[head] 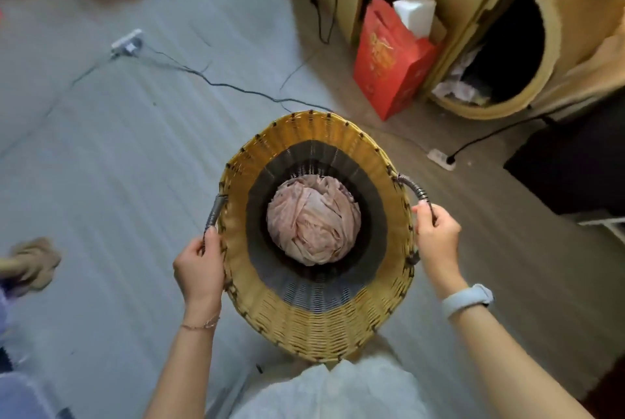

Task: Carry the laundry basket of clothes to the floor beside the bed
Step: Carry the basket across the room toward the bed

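While both hands are gripping its side handles, left hand (199, 269) and right hand (438, 232) closed equally near, the laundry basket (318, 324) is hanging between them, over the bed's (101, 148) edge.

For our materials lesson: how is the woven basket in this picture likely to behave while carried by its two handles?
The woven basket probably stays stiff, since its rim holds its oval. It is likely light: only pink cloth lies inside. With the left hand and right hand on opposite handles, tipping seems unlikely.

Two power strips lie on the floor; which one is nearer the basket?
The white power strip right of the basket, with a black plug in it. The other power strip lies far off at upper left.
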Demonstrator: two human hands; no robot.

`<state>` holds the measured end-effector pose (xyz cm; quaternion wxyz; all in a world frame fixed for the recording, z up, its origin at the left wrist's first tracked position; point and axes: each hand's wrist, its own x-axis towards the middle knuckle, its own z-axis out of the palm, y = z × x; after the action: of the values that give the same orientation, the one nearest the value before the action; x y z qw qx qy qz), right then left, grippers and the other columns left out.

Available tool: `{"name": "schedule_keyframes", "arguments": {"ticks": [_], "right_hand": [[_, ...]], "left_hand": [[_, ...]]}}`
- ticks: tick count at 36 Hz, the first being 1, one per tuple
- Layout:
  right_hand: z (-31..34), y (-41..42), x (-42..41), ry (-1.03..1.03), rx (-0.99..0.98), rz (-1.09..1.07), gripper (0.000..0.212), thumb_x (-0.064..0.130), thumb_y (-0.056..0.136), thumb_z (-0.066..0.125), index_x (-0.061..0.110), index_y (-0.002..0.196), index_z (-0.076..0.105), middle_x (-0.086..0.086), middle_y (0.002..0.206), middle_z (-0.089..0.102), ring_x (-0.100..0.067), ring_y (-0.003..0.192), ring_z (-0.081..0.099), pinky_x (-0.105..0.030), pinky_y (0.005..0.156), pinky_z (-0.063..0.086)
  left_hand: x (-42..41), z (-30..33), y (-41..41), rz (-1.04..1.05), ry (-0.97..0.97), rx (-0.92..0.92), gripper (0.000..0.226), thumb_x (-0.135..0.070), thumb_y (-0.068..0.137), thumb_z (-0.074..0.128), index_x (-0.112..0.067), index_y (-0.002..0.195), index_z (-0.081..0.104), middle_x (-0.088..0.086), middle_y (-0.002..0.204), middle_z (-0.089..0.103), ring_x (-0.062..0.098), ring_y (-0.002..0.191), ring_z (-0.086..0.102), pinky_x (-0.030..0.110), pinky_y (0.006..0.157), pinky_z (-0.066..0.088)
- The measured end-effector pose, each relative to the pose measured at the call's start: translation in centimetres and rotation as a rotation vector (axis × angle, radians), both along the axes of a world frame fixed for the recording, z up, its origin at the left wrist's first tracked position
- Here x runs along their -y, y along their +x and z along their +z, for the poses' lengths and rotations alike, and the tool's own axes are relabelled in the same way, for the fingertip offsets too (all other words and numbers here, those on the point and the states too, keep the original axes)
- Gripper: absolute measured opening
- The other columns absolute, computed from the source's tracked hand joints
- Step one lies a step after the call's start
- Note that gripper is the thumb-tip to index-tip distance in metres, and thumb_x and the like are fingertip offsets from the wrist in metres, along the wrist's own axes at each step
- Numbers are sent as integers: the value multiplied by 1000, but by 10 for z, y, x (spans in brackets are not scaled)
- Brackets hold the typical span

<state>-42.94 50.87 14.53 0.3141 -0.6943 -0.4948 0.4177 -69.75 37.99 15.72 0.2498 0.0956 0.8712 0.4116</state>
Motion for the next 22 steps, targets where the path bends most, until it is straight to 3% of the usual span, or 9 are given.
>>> {"name": "schedule_keyframes", "arguments": {"ticks": [5, 10, 12, 14, 17, 19, 22], "right_hand": [[6, -69, -51, -18, -20, 212, 41, 25, 92, 44, -10, 72, 50, -14, 63, 41, -24, 60, 35, -32, 57, 28], [14, -148, -76, -37, -1, 362, 37, 25, 91, 46, 16, 56, 41, -4, 57, 39, -15, 56, 34, -28, 52, 28], [18, -182, -81, -38, 1, 432, 37, 26, 91, 46, 18, 55, 40, -3, 56, 38, -15, 55, 33, -28, 51, 28], [20, -217, -83, -34, 7, 503, 36, 27, 91, 46, 14, 57, 42, -4, 56, 39, -15, 55, 33, -23, 48, 28], [18, -274, -83, -32, 27, 596, 41, 31, 90, 45, 0, 64, 49, -12, 61, 42, -20, 59, 35, -28, 54, 29], [14, -314, -80, -27, 40, 647, 48, 35, 89, 44, -10, 76, 55, -14, 65, 45, -24, 61, 38, -32, 59, 31], [14, -375, -69, -31, 49, 708, 46, 33, 89, 44, -9, 83, 60, -11, 61, 44, -22, 60, 38, -32, 59, 31]], "left_hand": [[2, 4, -30, 233, 11, 3, 38, -40, 83, 48, -6, 69, 57, 7, 58, 40, 25, 62, 38, 38, 60, 32], [13, 10, -61, 408, 63, 30, 30, -35, 84, 50, -10, 68, 55, 3, 57, 37, 18, 58, 34, 38, 60, 30], [20, 12, -76, 483, 88, 45, 29, -32, 85, 50, -13, 64, 54, 2, 58, 38, 16, 56, 34, 36, 59, 30], [29, 13, -93, 568, 121, 70, 30, -29, 87, 50, -16, 61, 55, 1, 57, 40, 10, 48, 38, 31, 55, 30], [44, 10, -123, 688, 166, 104, 25, -26, 89, 48, -17, 69, 59, -1, 58, 44, 0, 35, 41, 20, 45, 34], [56, 6, -147, 760, 186, 121, 23, -25, 90, 48, -13, 73, 60, -1, 58, 45, -1, 34, 41, 15, 42, 33], [72, 1, -191, 854, 201, 150, 22, -24, 89, 49, -10, 78, 62, -9, 45, 50, 0, 32, 38, 16, 40, 30]]}}
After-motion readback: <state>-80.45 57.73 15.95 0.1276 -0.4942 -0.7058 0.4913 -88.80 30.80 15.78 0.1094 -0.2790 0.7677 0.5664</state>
